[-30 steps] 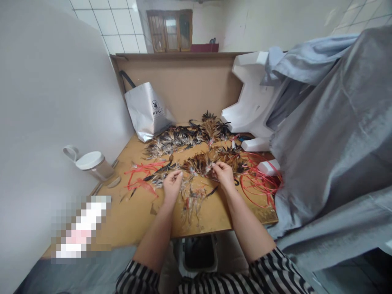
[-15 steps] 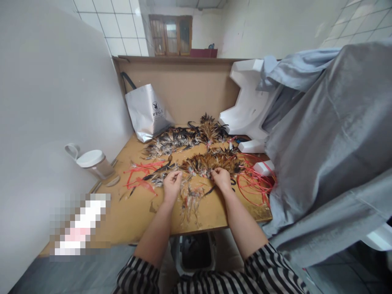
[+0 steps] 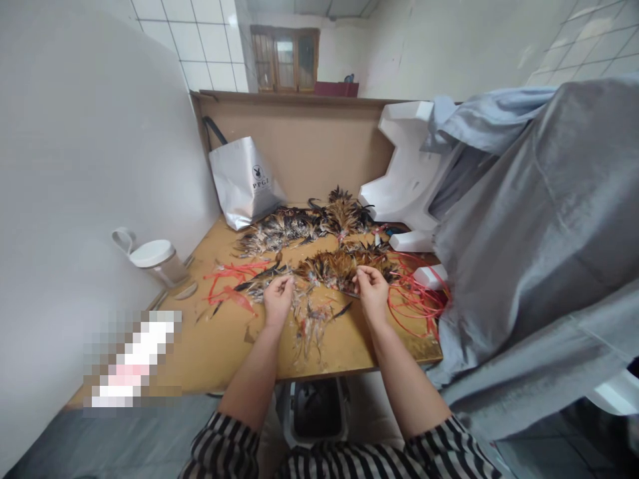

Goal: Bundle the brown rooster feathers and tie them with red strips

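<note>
My left hand (image 3: 278,303) is closed in a pinch at the near edge of a small heap of pale and dark feathers (image 3: 257,287). What its fingertips hold, if anything, is too small to make out. At the right end of the brown feather row (image 3: 324,267), my right hand (image 3: 372,293) has thumb and fingers pinched together. A thin dark feather (image 3: 348,291) sticks out leftward from under these fingers. Between the hands lie loose feather scraps (image 3: 312,322) on the tabletop (image 3: 224,362).
Behind are more feathers (image 3: 284,226) and an upright bundle (image 3: 343,213). Red plastic strips lie left (image 3: 232,296) and right (image 3: 409,303). Around them stand a silver bag (image 3: 239,179), a lidded cup (image 3: 157,259), white foam (image 3: 399,176) and grey cloth (image 3: 529,233). Below the edge is a bin (image 3: 319,412).
My right hand has moved slightly right and turned, its fingers still pinched. My left hand has hardly moved. The whole view has shifted a little.
</note>
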`<action>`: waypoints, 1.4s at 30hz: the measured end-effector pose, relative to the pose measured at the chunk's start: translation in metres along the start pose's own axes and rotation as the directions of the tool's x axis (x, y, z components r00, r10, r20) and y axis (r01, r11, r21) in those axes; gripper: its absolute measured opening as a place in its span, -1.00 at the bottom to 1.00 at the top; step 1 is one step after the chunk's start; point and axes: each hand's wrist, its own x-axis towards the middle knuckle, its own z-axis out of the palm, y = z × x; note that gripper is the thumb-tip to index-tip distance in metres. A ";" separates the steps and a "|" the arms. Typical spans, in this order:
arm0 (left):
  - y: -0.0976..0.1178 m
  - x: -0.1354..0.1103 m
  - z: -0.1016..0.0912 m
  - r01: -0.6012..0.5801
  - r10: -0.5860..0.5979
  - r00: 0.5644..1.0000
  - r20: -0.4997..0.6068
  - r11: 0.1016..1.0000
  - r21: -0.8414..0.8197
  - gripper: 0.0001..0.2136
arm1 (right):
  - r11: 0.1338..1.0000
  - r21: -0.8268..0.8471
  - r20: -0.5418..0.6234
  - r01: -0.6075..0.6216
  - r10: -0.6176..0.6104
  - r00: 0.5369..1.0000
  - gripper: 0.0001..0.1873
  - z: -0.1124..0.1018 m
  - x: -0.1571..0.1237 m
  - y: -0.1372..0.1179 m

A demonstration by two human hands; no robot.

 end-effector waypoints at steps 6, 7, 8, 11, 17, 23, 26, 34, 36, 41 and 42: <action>0.008 0.009 -0.013 0.090 -0.104 0.987 -0.127 0.989 -0.114 -0.76 | 0.977 -0.168 0.212 0.135 -0.098 0.972 -0.77 0.015 -0.022 -0.017; 0.008 0.010 -0.016 0.087 -0.107 0.984 -0.145 0.987 -0.134 -0.76 | 0.959 -0.221 0.286 0.175 -0.107 0.952 -0.78 0.019 -0.024 -0.018; 0.007 0.011 -0.019 0.084 -0.108 0.981 -0.163 0.985 -0.148 -0.76 | 0.938 -0.271 0.363 0.216 -0.109 0.925 -0.79 0.024 -0.026 -0.018; 0.005 0.014 -0.030 0.085 -0.117 0.974 -0.195 0.983 -0.165 -0.76 | 0.867 -0.382 0.546 0.320 -0.068 0.835 -0.82 0.040 -0.025 -0.016; 0.000 0.022 -0.048 0.103 -0.127 0.965 -0.230 0.988 -0.112 -0.73 | 0.804 -0.465 0.681 0.370 0.058 0.730 -0.85 0.086 -0.009 0.000; -0.001 0.025 -0.056 0.073 -0.077 0.965 -0.251 0.997 -0.026 -0.74 | 0.691 -0.568 0.682 0.448 0.090 0.726 -0.84 0.121 0.001 0.015; -0.001 0.025 -0.051 0.063 -0.062 0.970 -0.234 0.998 -0.003 -0.76 | 0.625 -0.628 0.662 0.465 0.114 0.741 -0.85 0.127 0.000 0.025; -0.007 0.039 -0.031 0.000 0.006 0.994 -0.112 0.998 0.056 -0.77 | 0.551 -0.697 0.635 0.459 0.177 0.752 -0.84 0.127 -0.006 0.050; -0.005 0.043 -0.030 0.007 -0.002 0.994 -0.107 0.999 0.050 -0.77 | 0.620 -0.668 0.616 0.411 0.150 0.773 -0.85 0.126 -0.004 0.053; 0.002 0.047 -0.036 0.046 -0.048 0.994 -0.094 0.999 -0.021 -0.76 | 0.914 -0.405 0.507 -0.024 0.247 0.826 -0.82 0.128 0.006 0.064; 0.002 0.047 -0.037 0.054 -0.057 0.995 -0.083 0.998 -0.034 -0.76 | 0.935 -0.330 0.485 -0.132 0.288 0.826 -0.80 0.128 0.007 0.065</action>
